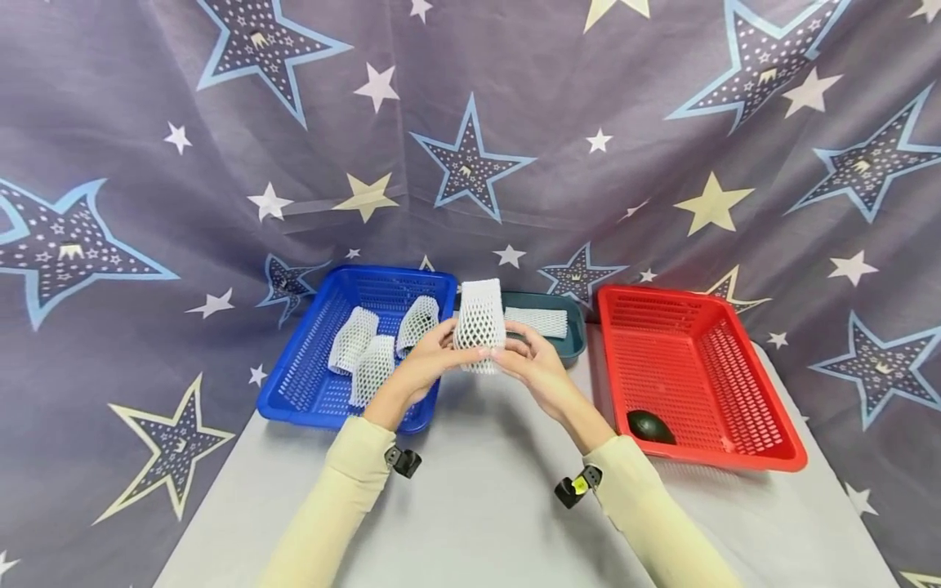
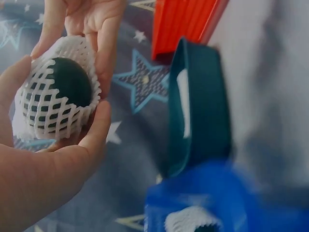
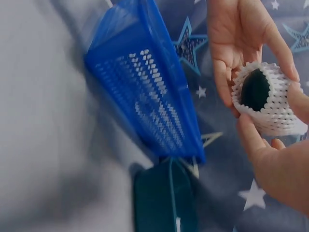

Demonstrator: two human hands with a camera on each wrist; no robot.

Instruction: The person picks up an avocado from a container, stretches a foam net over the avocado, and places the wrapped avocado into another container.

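Note:
Above the table, in front of the teal bin, both hands hold a white foam net sleeve (image 1: 481, 318) upright between them. Inside it sits a dark green avocado (image 2: 73, 83), its bare end showing through the sleeve's opening in both wrist views. My left hand (image 1: 426, 361) grips the sleeve from the left, thumb across its near side. From the right, my right hand (image 1: 542, 374) grips it too, and the two thumbs meet at the lower front. Another avocado (image 1: 650, 426) lies unwrapped in the near left corner of the red basket (image 1: 788, 456).
At left stands a blue basket (image 1: 274, 400) holding three net sleeves (image 1: 354, 339), at least one with dark fruit inside. Flat white net sleeves (image 1: 540, 321) lie in the teal bin (image 1: 575, 353) between the baskets. A starry cloth (image 1: 470, 237) hangs close behind.

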